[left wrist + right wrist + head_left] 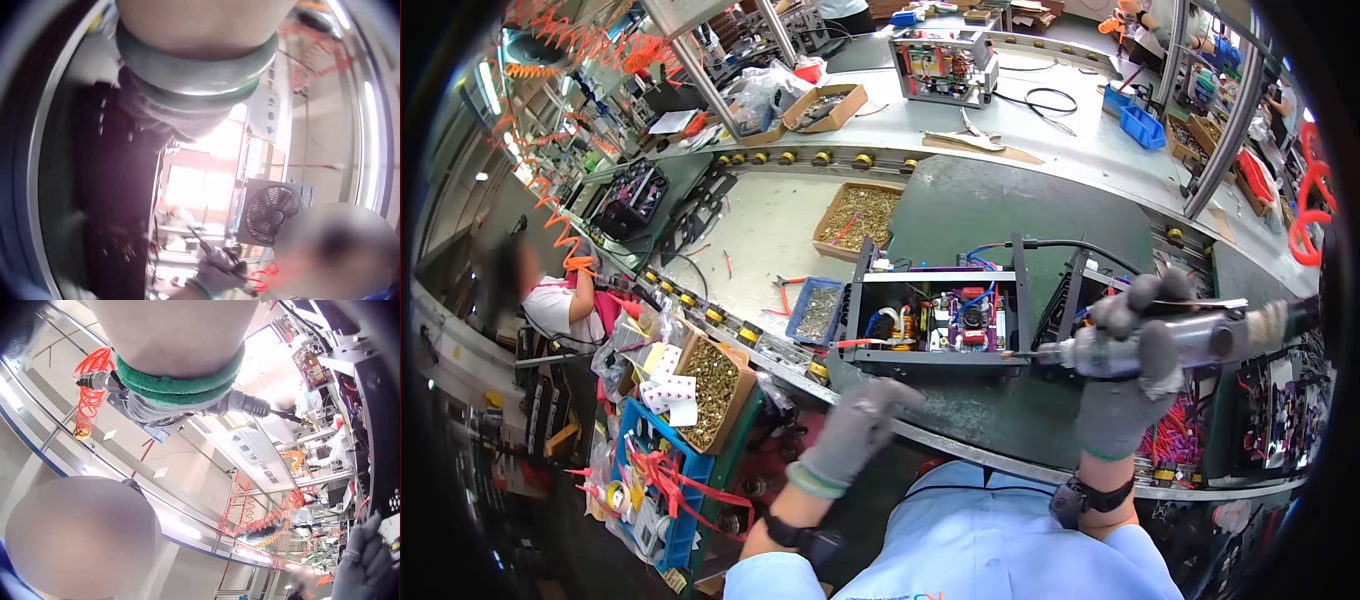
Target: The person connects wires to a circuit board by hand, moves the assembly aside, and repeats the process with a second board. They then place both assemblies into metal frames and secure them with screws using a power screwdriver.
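My gloved right hand (1130,370) grips a silver power screwdriver (1200,342), its bit pointing left at the front edge of an open black case (940,362). Whether the bit touches the case cannot be told. Inside the case are coils, red parts and wires. In the right wrist view the screwdriver (250,404) extends beyond the glove. The gloved left hand (850,435) hovers at the bench's front edge, below the case's left side, fingers pointing right, with nothing visible in it. It also shows in the right wrist view, fingers loosely bent.
A cardboard box of small metal parts (860,215) and a blue bin (815,310) stand behind and left of the case. Another case (1080,290) stands close on the right. Boxes and a blue crate (640,420) are at left, near a seated person (565,305).
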`<act>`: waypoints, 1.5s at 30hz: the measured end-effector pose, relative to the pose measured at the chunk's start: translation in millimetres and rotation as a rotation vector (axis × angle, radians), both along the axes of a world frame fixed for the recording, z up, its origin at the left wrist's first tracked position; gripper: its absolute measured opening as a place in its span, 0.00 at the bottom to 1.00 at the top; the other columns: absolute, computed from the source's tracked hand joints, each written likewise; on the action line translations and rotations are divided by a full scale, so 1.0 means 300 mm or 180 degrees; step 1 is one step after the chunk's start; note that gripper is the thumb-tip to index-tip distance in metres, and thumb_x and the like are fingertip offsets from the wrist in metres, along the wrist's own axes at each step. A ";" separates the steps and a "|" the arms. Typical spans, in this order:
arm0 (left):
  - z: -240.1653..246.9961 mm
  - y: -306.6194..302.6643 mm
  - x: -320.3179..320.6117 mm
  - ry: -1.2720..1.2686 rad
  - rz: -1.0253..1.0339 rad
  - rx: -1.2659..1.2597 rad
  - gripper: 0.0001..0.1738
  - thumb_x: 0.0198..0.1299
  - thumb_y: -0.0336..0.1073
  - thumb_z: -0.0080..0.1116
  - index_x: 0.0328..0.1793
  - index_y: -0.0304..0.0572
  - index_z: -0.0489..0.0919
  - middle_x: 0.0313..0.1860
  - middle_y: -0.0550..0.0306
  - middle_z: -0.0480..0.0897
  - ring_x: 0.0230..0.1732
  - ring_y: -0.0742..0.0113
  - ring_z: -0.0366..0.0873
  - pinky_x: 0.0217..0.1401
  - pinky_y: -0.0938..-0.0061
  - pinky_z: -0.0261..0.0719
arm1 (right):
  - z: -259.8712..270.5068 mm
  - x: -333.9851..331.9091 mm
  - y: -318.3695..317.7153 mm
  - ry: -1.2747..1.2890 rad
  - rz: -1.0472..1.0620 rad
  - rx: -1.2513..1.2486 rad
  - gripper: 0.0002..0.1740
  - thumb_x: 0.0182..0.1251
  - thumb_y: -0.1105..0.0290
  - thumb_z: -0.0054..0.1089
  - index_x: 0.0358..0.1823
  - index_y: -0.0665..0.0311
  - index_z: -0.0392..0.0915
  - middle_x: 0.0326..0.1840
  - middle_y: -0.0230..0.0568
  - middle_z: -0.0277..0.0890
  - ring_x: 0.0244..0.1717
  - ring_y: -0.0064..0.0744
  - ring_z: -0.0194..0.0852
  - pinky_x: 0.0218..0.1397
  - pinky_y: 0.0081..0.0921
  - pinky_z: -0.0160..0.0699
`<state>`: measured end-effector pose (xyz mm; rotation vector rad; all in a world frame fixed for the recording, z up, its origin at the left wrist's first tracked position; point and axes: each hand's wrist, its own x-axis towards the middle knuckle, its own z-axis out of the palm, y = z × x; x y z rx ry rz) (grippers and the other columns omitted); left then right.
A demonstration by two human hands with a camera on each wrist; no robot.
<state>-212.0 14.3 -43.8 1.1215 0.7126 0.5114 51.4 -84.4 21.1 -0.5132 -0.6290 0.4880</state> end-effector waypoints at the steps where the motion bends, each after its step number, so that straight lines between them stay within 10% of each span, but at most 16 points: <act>1: -0.082 0.046 -0.057 0.1047 0.0457 0.1748 0.12 0.75 0.34 0.53 0.46 0.37 0.85 0.23 0.66 0.75 0.19 0.80 0.66 0.19 0.79 0.63 | -0.002 0.019 -0.005 -0.0107 -0.0214 0.0039 0.30 0.68 0.64 0.71 0.69 0.57 0.70 0.52 0.37 0.78 0.45 0.29 0.79 0.46 0.32 0.84; 3: 0.014 0.075 -0.080 0.1972 0.1497 0.1988 0.09 0.70 0.30 0.57 0.45 0.32 0.86 0.33 0.51 0.87 0.32 0.65 0.85 0.37 0.71 0.81 | 0.005 0.024 -0.018 -0.0110 -0.0289 0.0053 0.29 0.68 0.66 0.69 0.69 0.57 0.70 0.52 0.37 0.78 0.44 0.28 0.78 0.50 0.33 0.82; 5: -0.063 0.153 -0.083 0.2050 0.1735 0.4289 0.07 0.68 0.32 0.62 0.46 0.36 0.86 0.34 0.48 0.87 0.29 0.60 0.84 0.33 0.68 0.79 | 0.011 0.008 -0.021 0.0040 -0.0199 0.0061 0.29 0.68 0.66 0.69 0.69 0.57 0.70 0.52 0.37 0.78 0.44 0.28 0.78 0.49 0.32 0.82; 8: 0.013 0.161 0.047 0.1670 0.1131 0.4481 0.08 0.65 0.34 0.65 0.46 0.40 0.86 0.40 0.44 0.86 0.36 0.48 0.85 0.36 0.63 0.81 | 0.015 -0.018 -0.020 0.0121 -0.0031 -0.0044 0.31 0.67 0.64 0.71 0.69 0.58 0.70 0.52 0.38 0.78 0.44 0.29 0.78 0.49 0.32 0.82; 13: 0.005 0.268 0.225 0.1512 0.0005 0.3838 0.10 0.63 0.40 0.66 0.45 0.43 0.87 0.37 0.51 0.87 0.36 0.51 0.86 0.39 0.62 0.81 | -0.001 -0.017 -0.029 0.0054 0.0075 -0.0158 0.33 0.64 0.64 0.76 0.68 0.56 0.70 0.50 0.36 0.78 0.42 0.27 0.81 0.50 0.32 0.80; 15: 0.039 0.317 0.245 0.1885 -0.0496 0.2295 0.10 0.63 0.40 0.65 0.41 0.43 0.87 0.32 0.49 0.87 0.34 0.54 0.87 0.39 0.64 0.81 | 0.007 -0.022 -0.045 0.0129 0.0128 -0.0157 0.33 0.63 0.65 0.77 0.67 0.54 0.70 0.50 0.36 0.78 0.43 0.27 0.80 0.51 0.32 0.79; 17: 0.019 0.358 0.228 0.2098 -0.0930 0.2550 0.09 0.62 0.39 0.67 0.38 0.40 0.86 0.25 0.57 0.84 0.27 0.70 0.82 0.33 0.71 0.80 | -0.002 -0.018 -0.052 0.0167 0.0057 -0.0268 0.32 0.63 0.65 0.76 0.66 0.53 0.70 0.50 0.36 0.78 0.42 0.26 0.80 0.51 0.33 0.80; 22: 0.179 0.379 0.226 0.3548 -0.2091 0.3719 0.09 0.55 0.41 0.65 0.32 0.46 0.88 0.31 0.45 0.86 0.37 0.46 0.86 0.40 0.55 0.82 | -0.012 -0.022 -0.016 0.0089 0.0128 -0.0240 0.32 0.64 0.66 0.75 0.67 0.55 0.70 0.50 0.36 0.77 0.43 0.26 0.79 0.51 0.32 0.80; 26: 0.193 0.370 0.338 0.3973 -0.2829 0.4061 0.11 0.52 0.34 0.63 0.40 0.42 0.89 0.40 0.45 0.89 0.43 0.46 0.89 0.49 0.56 0.85 | -0.015 -0.061 0.035 0.0154 0.0537 -0.0222 0.31 0.65 0.70 0.74 0.68 0.54 0.70 0.51 0.36 0.77 0.45 0.28 0.80 0.43 0.28 0.81; 45: 0.186 0.384 0.321 0.3409 -0.2449 0.3281 0.10 0.57 0.33 0.61 0.24 0.46 0.86 0.18 0.58 0.84 0.20 0.67 0.85 0.30 0.70 0.84 | -0.217 -0.147 0.331 -0.0210 0.0750 -0.0872 0.27 0.57 0.83 0.71 0.58 0.61 0.75 0.47 0.37 0.80 0.48 0.25 0.79 0.50 0.24 0.82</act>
